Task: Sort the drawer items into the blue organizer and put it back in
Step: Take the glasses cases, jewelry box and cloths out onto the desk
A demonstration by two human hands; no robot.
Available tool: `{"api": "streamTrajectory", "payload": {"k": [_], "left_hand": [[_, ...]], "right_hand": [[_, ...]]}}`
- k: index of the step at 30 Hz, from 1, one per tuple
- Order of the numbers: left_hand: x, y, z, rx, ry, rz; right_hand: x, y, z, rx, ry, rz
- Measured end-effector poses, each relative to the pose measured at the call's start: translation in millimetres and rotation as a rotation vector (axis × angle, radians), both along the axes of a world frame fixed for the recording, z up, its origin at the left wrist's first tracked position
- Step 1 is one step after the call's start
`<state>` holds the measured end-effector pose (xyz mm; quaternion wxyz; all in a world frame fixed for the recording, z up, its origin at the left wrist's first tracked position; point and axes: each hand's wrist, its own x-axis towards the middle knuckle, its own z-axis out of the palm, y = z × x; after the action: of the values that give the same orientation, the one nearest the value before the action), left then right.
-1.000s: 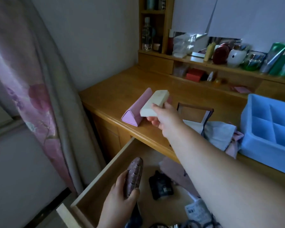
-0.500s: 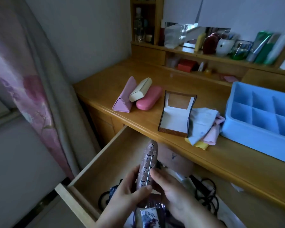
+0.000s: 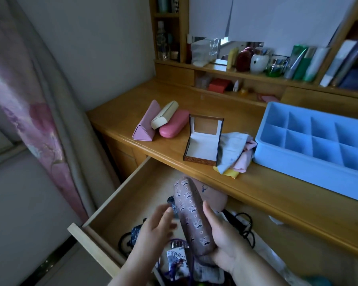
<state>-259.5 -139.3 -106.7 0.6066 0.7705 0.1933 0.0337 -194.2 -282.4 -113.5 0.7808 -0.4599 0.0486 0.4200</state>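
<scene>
My right hand (image 3: 221,242) grips a brown glasses case (image 3: 191,215) printed with small glasses and moustaches, held above the open wooden drawer (image 3: 120,199). My left hand (image 3: 153,230) hovers just left of the case, fingers relaxed and apart from it. The blue organizer (image 3: 310,172) with its empty compartments stands on the desk at the right. On the desk farther back lie a pink triangular case (image 3: 145,124), a cream case (image 3: 163,114) and a pink oval case (image 3: 174,126).
An open brown box with white lining (image 3: 203,139) stands near the desk edge beside a pile of cloths (image 3: 234,153). Cables, packets and small items fill the drawer's near part. Shelves with bottles line the back. A curtain hangs at the left.
The cream case now lies with the pink cases on the desk. The patterned case has passed from my left hand to my right, and my left hand has let go.
</scene>
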Motion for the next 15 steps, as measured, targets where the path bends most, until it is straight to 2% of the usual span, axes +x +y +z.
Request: {"api": "streamTrajectory", "payload": {"k": [2,5,8,12,15], "left_hand": [[-2,-9,-7,-0.188,0.07,-0.088],[-5,-16,-10,-0.016,-0.014,-0.115],[-2,-15,-8,-0.073,-0.029,-0.148],[-1,-7,-8,-0.266,0.03,-0.206],[-3,2,-13,-0.496,0.075,-0.179]], "right_hand": [[-2,0,1,0.005,-0.061,0.016],[-2,-3,3,-0.015,-0.191,0.041],[-1,-7,2,-0.029,-0.248,0.025],[6,-17,-3,-0.005,-0.173,0.004],[12,-28,-7,0.128,-0.05,0.024]]}}
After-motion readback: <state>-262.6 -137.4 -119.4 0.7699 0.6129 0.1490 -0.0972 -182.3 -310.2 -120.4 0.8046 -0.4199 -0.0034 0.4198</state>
